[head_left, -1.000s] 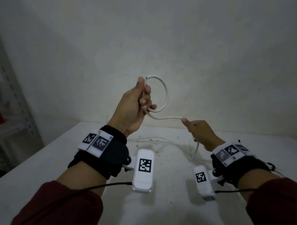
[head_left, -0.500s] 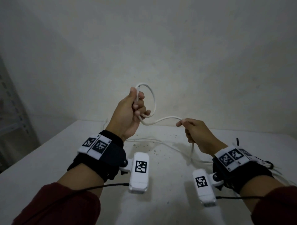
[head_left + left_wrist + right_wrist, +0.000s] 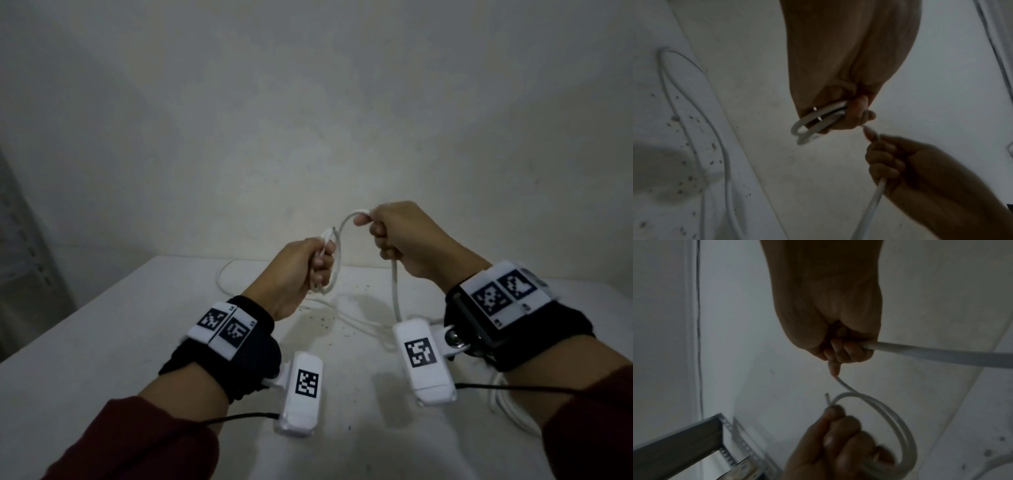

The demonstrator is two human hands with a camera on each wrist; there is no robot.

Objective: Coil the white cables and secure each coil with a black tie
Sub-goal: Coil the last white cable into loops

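Head view: left hand [image 3: 291,274] grips coiled white cable [image 3: 334,270], right hand [image 3: 404,236] clenches its slack above table [image 3: 102,342].

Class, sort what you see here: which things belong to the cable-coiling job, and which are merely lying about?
Job:
white cable, its loops gripped in left hand
right hand, feeding it

Lying about:
another cable on table
metal shelving

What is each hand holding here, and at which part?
Left hand grips the small coiled loops of the thin white cable; right hand grips its uncoiled run just beyond the coil.
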